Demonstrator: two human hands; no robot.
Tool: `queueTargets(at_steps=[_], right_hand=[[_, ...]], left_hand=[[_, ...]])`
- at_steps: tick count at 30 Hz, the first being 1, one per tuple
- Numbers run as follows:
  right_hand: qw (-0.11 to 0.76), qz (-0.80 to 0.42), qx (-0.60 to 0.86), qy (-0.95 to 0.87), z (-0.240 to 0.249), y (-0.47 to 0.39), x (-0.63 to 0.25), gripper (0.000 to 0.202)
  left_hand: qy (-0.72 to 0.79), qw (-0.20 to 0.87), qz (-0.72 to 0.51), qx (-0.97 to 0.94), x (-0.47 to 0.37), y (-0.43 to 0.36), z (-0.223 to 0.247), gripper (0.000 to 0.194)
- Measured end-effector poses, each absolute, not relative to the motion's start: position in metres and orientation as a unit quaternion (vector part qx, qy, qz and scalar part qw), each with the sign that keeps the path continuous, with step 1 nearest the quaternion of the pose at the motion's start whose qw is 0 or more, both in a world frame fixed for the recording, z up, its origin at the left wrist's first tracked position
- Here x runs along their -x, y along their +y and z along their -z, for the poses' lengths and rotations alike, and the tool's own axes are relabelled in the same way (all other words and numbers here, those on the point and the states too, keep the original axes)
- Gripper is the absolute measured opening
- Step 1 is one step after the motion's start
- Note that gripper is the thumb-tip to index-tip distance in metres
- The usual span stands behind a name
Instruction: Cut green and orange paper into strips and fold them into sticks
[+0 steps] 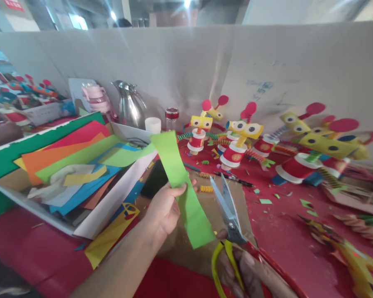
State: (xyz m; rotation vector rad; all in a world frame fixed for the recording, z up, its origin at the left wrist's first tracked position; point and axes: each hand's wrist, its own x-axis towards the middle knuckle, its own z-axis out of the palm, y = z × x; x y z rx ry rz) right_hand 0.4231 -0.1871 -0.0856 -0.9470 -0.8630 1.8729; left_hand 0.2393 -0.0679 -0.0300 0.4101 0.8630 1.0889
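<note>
A bright green paper strip (196, 215) stands at a slant in the middle, pinched by my left hand (166, 207) between thumb and fingers. To its right, my right hand (245, 269) has its fingers round the yellow handles of a pair of scissors (231, 225). The blades point up and away from me and are a little apart, with no paper between them. The lower end of the strip is close to the scissors' handles. Under both hands lies a brown board (239, 203) on the red table (276, 231).
At the left, a white box (95, 219) holds coloured paper sheets. Behind stand a steel jug (130, 107), a white cup (153, 124) and a lidded jar (172, 118). Several paper figures (233, 155) line the back right. Paper scraps and a dark phone (153, 180) lie nearby.
</note>
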Motion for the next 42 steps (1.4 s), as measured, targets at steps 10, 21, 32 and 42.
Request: queueTargets(at_steps=[10, 21, 32, 42], right_hand=[[0.435, -0.719, 0.377, -0.39, 0.105, -0.19, -0.427, 0.058], [0.381, -0.516, 0.572, -0.512, 0.06, -0.194, -0.445, 0.045], [0.043, -0.12, 0.856, -0.501, 0.046, -0.176, -0.492, 0.034], [0.002, -0.113, 0.865, -0.488, 0.047, -0.181, -0.508, 0.042]], left_hand=[[0.418, 0.727, -0.491, -0.235, -0.244, -0.072, 0.038, 0.015], [0.445, 0.52, -0.655, -0.319, -0.238, -0.068, 0.029, 0.028], [0.48, 0.506, -0.66, -0.279, -0.236, -0.054, 0.041, 0.033], [0.432, 0.514, -0.695, -0.257, -0.239, -0.052, 0.043, 0.028]])
